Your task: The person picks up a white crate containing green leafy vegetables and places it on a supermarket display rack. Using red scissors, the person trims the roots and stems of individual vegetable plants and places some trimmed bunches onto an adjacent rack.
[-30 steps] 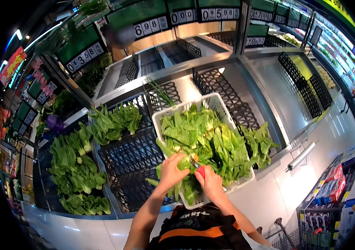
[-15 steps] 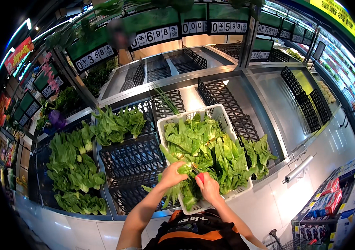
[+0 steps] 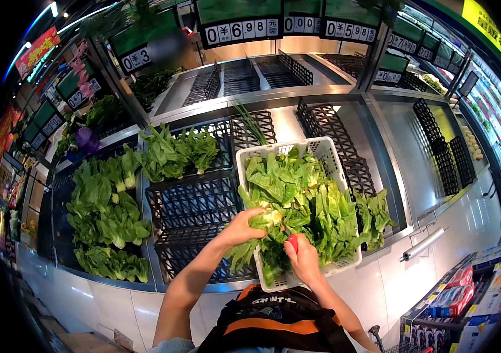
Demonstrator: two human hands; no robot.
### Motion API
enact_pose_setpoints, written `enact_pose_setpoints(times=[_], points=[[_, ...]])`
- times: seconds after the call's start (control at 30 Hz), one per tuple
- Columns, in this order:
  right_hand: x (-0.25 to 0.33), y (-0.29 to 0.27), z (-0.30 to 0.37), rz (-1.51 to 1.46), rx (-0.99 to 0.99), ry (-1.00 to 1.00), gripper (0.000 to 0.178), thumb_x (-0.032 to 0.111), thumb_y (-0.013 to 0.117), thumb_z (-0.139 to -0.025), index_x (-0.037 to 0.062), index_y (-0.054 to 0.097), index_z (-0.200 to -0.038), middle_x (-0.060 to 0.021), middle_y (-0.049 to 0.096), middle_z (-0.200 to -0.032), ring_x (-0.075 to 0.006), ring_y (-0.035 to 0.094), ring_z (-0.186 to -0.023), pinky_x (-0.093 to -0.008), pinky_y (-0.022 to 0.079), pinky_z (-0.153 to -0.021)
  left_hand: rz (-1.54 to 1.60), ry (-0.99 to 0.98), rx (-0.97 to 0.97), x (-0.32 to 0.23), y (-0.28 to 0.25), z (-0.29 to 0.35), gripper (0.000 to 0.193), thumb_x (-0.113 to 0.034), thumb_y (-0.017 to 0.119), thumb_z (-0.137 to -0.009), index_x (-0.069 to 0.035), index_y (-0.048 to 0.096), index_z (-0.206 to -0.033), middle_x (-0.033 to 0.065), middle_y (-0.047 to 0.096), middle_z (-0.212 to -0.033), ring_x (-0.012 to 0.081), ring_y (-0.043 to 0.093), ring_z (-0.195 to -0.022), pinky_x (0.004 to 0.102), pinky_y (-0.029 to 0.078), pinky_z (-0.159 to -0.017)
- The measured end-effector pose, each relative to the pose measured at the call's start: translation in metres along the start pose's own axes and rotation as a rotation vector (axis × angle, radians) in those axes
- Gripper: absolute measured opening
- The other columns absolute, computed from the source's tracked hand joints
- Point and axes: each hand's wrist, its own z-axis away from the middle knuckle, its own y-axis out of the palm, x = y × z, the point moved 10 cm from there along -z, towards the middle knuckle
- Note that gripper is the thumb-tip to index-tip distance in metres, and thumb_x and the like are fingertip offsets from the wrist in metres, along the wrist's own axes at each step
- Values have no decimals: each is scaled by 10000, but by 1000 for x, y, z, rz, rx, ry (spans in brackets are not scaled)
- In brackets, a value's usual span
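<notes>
A white perforated plastic basket (image 3: pixel 331 159) rests on the display stand, heaped with green leafy lettuce (image 3: pixel 333 215). Over its near left corner, my left hand (image 3: pixel 242 228) grips one head of lettuce (image 3: pixel 268 220) by the stem end, its pale base toward the right and leaves hanging below. My right hand (image 3: pixel 305 260) is closed around the red handle of a small knife (image 3: pixel 293 240). The thin blade points up and left, close to the held stem; whether it touches is hard to tell.
Black plastic crates (image 3: pixel 191 203) line the metal stand. Bunches of bok choy (image 3: pixel 109 203) lie at left, with more greens (image 3: pixel 180 152) behind. Scallions (image 3: pixel 251 125) lie behind the basket. A roll holder (image 3: pixel 422 245) projects from the front; boxed goods (image 3: pixel 453 297) stand lower right.
The whole view has shifted, moving the scene slightly rightward. The held lettuce has turned so its pale stem base shows more, and the knife now sits a little lower beside it.
</notes>
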Motion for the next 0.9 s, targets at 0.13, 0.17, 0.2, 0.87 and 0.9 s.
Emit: enact_pose_setpoints(times=[0.13, 0.17, 0.2, 0.87, 0.9], points=[[11, 3, -4, 42, 51, -35, 304, 318, 605, -933, 34, 549, -1025, -202, 660, -816, -414, 643, -739, -468, 502, -642, 83, -9, 71, 11, 10, 1, 531, -25, 755, -701, 19, 585, -1201, 47, 643, -1109, 126, 560, -1047, 268, 419, -951], [11, 3, -5, 51, 56, -39, 303, 319, 606, -931, 36, 549, -1026, -203, 660, -813, -414, 644, -739, -470, 502, -642, 104, -13, 84, 13, 12, 1, 525, -21, 754, -702, 15, 588, -1199, 42, 643, -1106, 122, 559, -1046, 266, 418, -951], [12, 3, -6, 59, 62, -45, 303, 320, 608, -930, 39, 549, -1027, -204, 660, -810, -414, 645, -739, -472, 503, -642, 145, -39, 122, 16, 15, 2, 571, -45, 759, -696, 22, 568, -1231, 75, 618, -1166, 145, 541, -1099, 274, 398, -981], [-4, 1, 1, 94, 107, 23, 304, 340, 597, -936, 43, 570, -994, -221, 660, -803, -435, 639, -753, -490, 498, -650, -300, 94, 89, -11, 19, 2, 506, -92, 750, -645, -26, 630, -1132, 112, 608, -1073, 246, 593, -1035, 328, 460, -894], [-4, 0, 0, 116, 103, 18, 306, 343, 598, -935, 43, 569, -995, -220, 661, -802, -435, 639, -752, -491, 498, -649, -272, 85, 89, -9, 19, 2, 514, -87, 748, -647, -23, 626, -1142, 114, 607, -1080, 242, 590, -1039, 325, 457, -901]])
